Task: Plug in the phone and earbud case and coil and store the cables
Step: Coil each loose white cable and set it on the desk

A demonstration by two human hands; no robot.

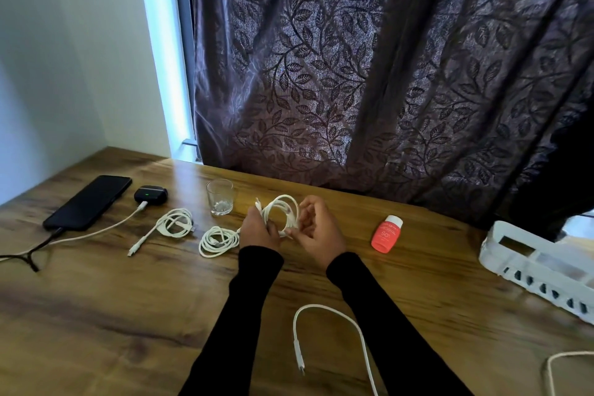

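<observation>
White loose cable (334,328) lies nearest on the wooden table (112,315), arching between the two black sleeves, one plug end pointing toward the near edge. Another pale cable end (559,363) curls in at the near right corner. Farther in, both hands meet over the middle of the table: the left hand (258,230) grips one side of a white cable coil (281,214), and the right hand (316,231) pinches the other side with curled fingers. Just left of the left hand a finished coil (218,240) lies flat, and beyond it a second coil (175,222) with a tail trailing toward the near side. At the right sits a white slotted basket (540,267), with a red sunscreen bottle (386,234) between it and the hands. Farther back stand a clear glass (220,197), a black earbud case (151,194) with a green light and a white cable plugged in, and a black phone (88,202) with a dark cable at its near end. Behind hangs a leaf-patterned curtain (385,74)
</observation>
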